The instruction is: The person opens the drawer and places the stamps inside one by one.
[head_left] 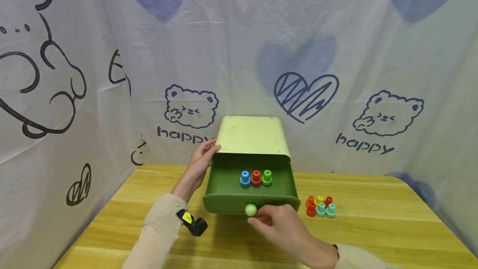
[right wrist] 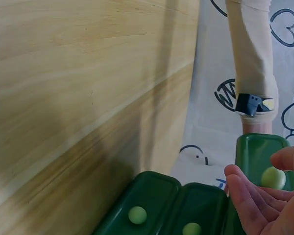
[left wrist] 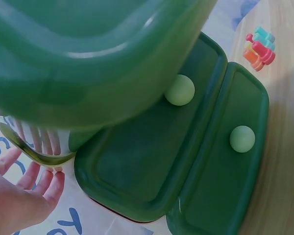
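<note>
Facing the near edge, the top drawer point(head_left: 251, 188) sticks out of the green cabinet point(head_left: 254, 135) toward the person, its travel axis running near-far. Its pale round knob point(head_left: 251, 209) sits centre front, touching the right hand point(head_left: 278, 224), whose fingers curl beside it; cannot tell if they actually pinch it. Left hand point(head_left: 201, 159) lies open with straight fingers against the cabinet's left wall, farther back. Right hand is clearly the nearer one to the knob. Three pegs point(head_left: 256, 178) stand in the drawer; more pegs point(head_left: 320, 206) cluster on the desk point(head_left: 373, 227) to the right.
</note>
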The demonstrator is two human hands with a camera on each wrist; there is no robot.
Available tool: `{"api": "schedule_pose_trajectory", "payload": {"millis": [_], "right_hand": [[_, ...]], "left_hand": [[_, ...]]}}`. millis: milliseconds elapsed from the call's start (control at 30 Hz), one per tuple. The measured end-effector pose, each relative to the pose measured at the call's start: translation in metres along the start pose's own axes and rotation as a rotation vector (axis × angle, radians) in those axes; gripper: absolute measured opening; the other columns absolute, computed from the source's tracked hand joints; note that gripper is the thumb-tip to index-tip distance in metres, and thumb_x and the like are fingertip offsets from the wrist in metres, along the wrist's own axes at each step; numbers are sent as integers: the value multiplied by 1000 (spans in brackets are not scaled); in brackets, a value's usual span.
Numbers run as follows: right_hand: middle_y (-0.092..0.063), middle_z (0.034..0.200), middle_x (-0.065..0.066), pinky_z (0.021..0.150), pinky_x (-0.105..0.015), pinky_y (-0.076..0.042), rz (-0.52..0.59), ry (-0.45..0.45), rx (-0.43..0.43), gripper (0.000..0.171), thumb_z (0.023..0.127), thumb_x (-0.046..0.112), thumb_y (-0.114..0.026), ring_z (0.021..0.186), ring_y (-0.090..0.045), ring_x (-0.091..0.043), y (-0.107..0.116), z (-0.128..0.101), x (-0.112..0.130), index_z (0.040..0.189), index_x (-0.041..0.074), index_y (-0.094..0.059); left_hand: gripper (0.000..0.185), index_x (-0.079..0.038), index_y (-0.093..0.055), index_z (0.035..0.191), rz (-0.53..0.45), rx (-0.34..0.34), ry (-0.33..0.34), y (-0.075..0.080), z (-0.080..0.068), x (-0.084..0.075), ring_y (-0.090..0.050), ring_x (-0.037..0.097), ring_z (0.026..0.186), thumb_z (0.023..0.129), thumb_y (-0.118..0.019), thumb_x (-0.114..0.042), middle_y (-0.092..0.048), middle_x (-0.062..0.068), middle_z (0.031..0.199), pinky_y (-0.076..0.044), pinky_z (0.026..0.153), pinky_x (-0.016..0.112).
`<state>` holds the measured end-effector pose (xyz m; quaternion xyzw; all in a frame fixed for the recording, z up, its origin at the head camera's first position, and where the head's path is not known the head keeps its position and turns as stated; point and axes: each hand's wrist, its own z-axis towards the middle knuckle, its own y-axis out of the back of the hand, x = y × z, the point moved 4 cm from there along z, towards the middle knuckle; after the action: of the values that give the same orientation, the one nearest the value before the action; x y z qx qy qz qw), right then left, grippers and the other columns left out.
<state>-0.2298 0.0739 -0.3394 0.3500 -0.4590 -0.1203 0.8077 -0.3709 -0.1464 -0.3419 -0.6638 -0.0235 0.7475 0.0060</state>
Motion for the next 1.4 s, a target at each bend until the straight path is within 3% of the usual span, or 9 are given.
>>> {"api": "schedule_pose_trajectory", "payload": {"millis": [300,533,833,1033,1233,1400], "right_hand": [[-62,64,11,49,-21,-47,53,-20,-85,23,93,27,-66,55,-57,-1,-10,-2,-4,81,8,-69],[-58,58,13,48,-22,-47,33,0,-142,22,92,25,-68,52,-55,-1,-4,6,1,77,9,-69],[-64,60,9,49,-22,-48,45,-17,-192,21,90,23,-70,50,-58,-3,-2,19,-3,77,7,-71],[-67,63,4,49,-23,-49,57,-28,-232,17,89,18,-70,49,-59,-3,-3,31,-9,77,6,-70],[-67,63,1,49,-24,-49,70,-25,-271,15,88,16,-70,50,-62,-11,-1,43,-15,76,6,-70],[-69,66,-3,49,-24,-49,83,-21,-299,16,88,15,-71,52,-64,-16,6,52,-16,75,6,-70]], "left_hand": [[57,-4,-39,145,-8,19,9,-4,0,1,-35,32,133,95,-59,-23,-38,18,146,-29,108,49],[58,-2,-37,146,13,14,6,2,-3,-2,-36,31,131,95,-58,-24,-37,19,146,-32,103,43],[58,-4,-38,145,6,16,24,3,-5,-1,-38,27,128,95,-58,-23,-38,18,146,-34,96,34],[58,-5,-38,146,10,5,35,4,-6,-1,-41,20,112,95,-59,-23,-39,16,146,-36,84,25],[58,-7,-38,146,-5,12,41,4,-5,-3,-38,25,124,95,-59,-24,-37,16,146,-33,99,36],[58,-8,-39,146,0,15,41,1,-1,-5,-33,29,133,94,-60,-26,-37,16,146,-24,111,42]]}}
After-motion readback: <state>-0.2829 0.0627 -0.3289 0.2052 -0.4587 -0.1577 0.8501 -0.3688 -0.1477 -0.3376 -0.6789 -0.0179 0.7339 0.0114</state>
